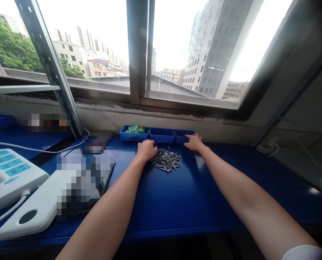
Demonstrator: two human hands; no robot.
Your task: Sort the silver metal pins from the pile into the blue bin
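Observation:
A loose pile of thin dark metal pieces (166, 160) lies on the blue table (177, 206). My left hand (147, 149) is at the pile's left edge with its fingers curled; what they hold, if anything, is hidden. My right hand (193, 142) is at the front of the right blue bin (180, 135), its fingers closed on the rim. Beside that bin stands the middle blue bin (162, 136), with nothing visible inside. The left blue bin (134, 137) holds green and clear small items (136, 129).
A white power strip (14, 173) and a white device with an oval hole (39, 207) lie at the left, near blurred objects. A metal shelf post (51, 68) rises at the back left. Behind the bins are a low wall and windows.

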